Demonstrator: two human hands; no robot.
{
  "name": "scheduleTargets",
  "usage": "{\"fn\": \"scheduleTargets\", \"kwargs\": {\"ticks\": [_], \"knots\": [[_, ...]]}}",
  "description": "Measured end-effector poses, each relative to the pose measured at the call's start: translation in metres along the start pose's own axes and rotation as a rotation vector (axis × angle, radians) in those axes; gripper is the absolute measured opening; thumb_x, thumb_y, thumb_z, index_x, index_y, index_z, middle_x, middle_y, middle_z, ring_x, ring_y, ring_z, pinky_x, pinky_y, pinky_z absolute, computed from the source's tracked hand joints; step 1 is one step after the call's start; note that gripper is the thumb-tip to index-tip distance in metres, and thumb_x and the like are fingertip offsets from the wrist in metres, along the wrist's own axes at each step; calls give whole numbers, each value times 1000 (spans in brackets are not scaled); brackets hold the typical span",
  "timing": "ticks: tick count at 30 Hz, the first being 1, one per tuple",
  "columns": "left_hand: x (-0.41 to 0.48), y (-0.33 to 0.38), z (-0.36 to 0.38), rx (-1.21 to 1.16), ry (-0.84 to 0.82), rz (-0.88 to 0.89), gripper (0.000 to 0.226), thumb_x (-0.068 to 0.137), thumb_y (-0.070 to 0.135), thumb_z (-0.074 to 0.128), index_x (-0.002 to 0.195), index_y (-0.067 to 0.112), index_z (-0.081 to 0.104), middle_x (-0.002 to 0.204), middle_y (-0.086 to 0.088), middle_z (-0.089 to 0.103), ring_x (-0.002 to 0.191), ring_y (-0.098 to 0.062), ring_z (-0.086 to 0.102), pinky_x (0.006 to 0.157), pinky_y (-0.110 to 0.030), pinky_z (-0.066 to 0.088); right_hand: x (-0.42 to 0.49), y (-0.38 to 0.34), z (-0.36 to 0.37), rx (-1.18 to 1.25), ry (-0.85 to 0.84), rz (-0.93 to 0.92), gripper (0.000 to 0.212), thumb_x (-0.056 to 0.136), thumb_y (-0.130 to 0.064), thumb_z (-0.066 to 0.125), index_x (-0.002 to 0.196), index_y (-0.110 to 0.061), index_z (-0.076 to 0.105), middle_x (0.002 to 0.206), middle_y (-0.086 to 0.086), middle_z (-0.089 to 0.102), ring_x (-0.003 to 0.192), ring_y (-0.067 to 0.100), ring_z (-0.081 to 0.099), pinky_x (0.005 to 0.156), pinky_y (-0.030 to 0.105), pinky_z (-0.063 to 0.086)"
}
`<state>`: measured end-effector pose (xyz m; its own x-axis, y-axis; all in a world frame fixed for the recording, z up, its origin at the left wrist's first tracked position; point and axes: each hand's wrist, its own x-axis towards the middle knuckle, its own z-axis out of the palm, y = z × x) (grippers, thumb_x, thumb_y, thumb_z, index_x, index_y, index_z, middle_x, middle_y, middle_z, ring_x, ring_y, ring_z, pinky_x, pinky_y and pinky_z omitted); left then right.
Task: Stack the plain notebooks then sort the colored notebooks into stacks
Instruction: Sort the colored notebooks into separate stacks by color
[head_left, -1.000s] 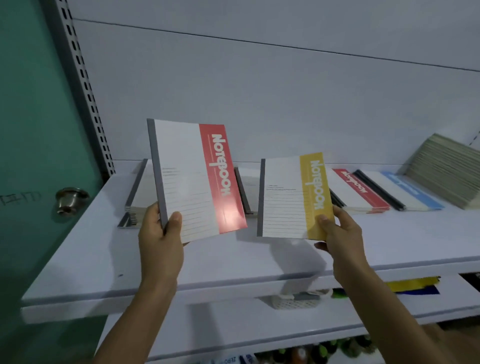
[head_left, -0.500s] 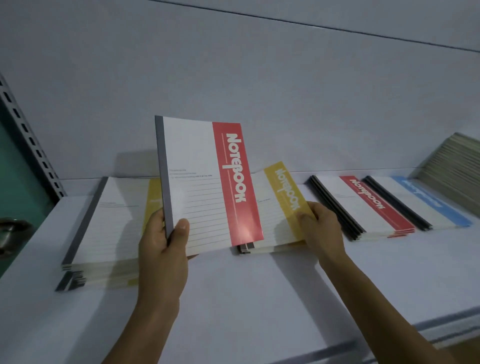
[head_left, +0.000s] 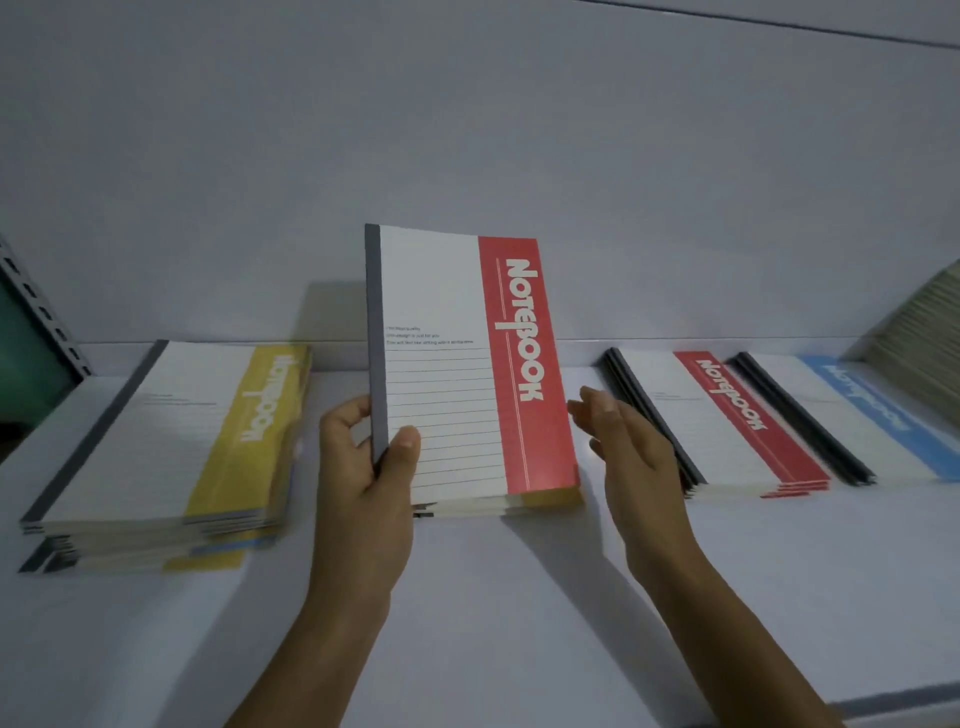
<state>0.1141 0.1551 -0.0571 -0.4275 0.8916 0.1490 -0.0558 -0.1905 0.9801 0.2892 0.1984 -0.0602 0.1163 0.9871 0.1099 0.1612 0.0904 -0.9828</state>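
Shelf (head_left: 493, 597): white, bears every stack.
Mixed pile (head_left: 156, 441): far left, yellow cover on top, lower books skewed and jutting out.
Red stack (head_left: 727, 426): right of centre, flat, with blue stack (head_left: 857, 415) just beside it.
Plain notebooks (head_left: 919, 332): far right edge, leaning, partly cut off.
Red notebook (head_left: 457, 374): raised, cover facing the camera, in front of a low yellow stack (head_left: 550, 500); contact between them unclear.
Left hand (head_left: 363, 478): pinches the red notebook at its lower spine, thumb on the cover.
Right hand (head_left: 628, 447): fingers spread, holding nothing, just beside the notebook's right edge.
Risk: a one-corner pinch may let the book swing or slip onto the yellow stack below, mixing colours. Nudging the skewed pile could spill it.
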Motion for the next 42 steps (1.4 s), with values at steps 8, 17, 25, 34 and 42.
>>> {"fn": "scheduleTargets", "kwargs": {"ticks": [8, 17, 25, 34, 42], "knots": [[-28, -16, 118, 89, -164, -12, 25, 93, 18, 53, 109, 35, 45, 101, 24, 64, 92, 3, 65, 62, -16, 53, 22, 9, -108, -53, -75, -126, 23, 91, -23, 57, 112, -33, 54, 85, -24, 71, 81, -3, 69, 60, 9, 51], [-32, -70, 209, 685, -358, 82, 44, 94, 42, 47, 134, 28, 36, 131, 11, 55, 118, -10, 53, 94, -34, 50, 76, 60, -203, -462, -101, -134, 23, 96, -26, 52, 119, -25, 51, 96, -20, 52, 77, -6, 52, 61, 7, 37], [-39, -69, 219, 1012, -350, 146, 113, 66, 68, 66, 151, 20, 9, 144, 9, 39, 131, -10, 34, 107, -29, 29, 82, 88, -215, -525, -205, -141, 53, 89, -50, 52, 133, -23, 44, 120, -10, 56, 105, 5, 54, 92, 26, 47], [-34, -80, 217, 1086, -377, 155, 120, 58, 84, 42, 151, 18, 3, 151, 4, 33, 135, -13, 33, 110, -37, 33, 74, 86, -210, -746, -319, -96, 113, 56, -79, 45, 150, -26, 10, 154, -5, 24, 138, 15, 28, 112, 36, 29], [-34, -82, 216, 1061, -378, 175, 120, 60, 85, 44, 151, 19, 3, 154, 5, 26, 139, -11, 27, 113, -37, 26, 74, 87, -208, -793, -326, -129, 108, 61, -78, 41, 150, -25, 12, 156, -2, 21, 140, 18, 25, 112, 37, 28]]}}
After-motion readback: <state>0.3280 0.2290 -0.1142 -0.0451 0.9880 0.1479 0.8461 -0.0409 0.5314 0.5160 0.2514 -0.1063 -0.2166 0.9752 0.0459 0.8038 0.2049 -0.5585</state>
